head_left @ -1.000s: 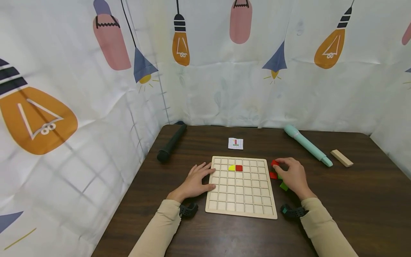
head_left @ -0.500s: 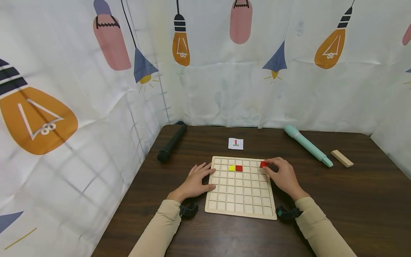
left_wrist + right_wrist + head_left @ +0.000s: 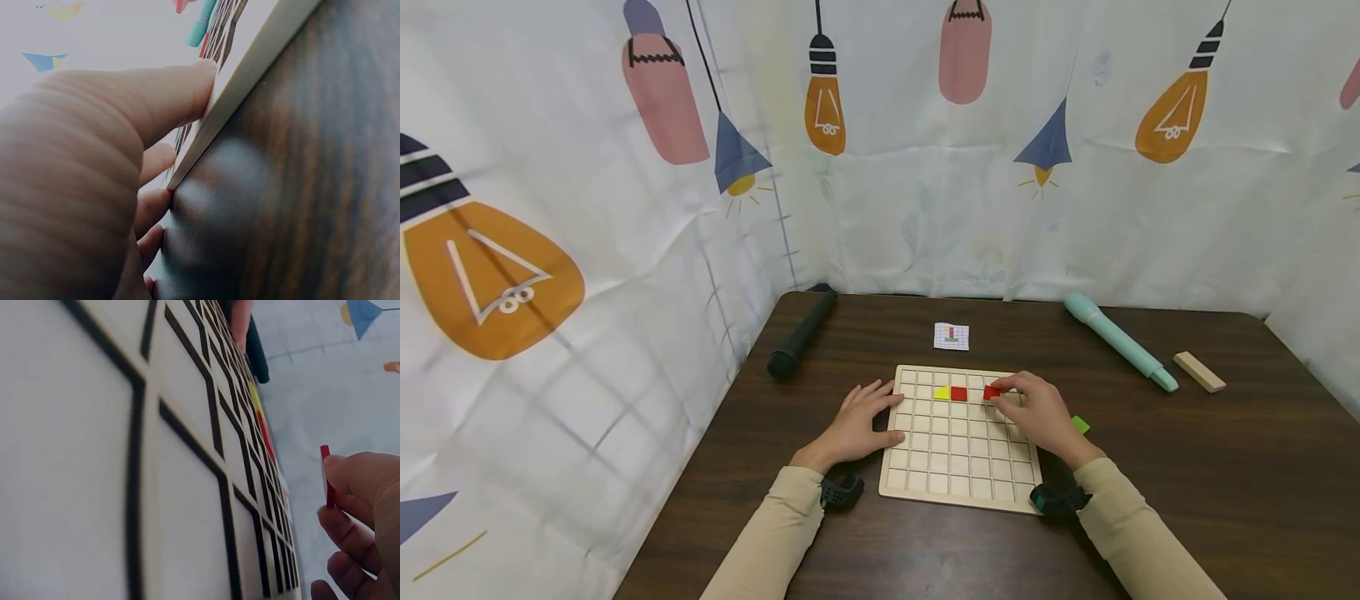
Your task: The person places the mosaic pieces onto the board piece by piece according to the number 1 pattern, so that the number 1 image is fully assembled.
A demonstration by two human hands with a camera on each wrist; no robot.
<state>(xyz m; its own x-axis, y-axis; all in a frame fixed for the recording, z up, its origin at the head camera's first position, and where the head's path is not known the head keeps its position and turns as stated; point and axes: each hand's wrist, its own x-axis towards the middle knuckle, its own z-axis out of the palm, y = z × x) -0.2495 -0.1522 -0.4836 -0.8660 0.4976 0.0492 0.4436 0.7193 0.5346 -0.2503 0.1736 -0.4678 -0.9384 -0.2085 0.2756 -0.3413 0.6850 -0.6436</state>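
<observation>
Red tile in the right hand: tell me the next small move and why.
Probably lower the red tile into a cell of the grid board near the placed red square. The right hand pinches it just above that row, seemingly clear of the board, while the left hand rests on the board's left edge.

small card: picture on it too tiny to make out | green piece: partly hidden behind right hand | board: blurry up close, cut off by edges | desk: blurry
</observation>
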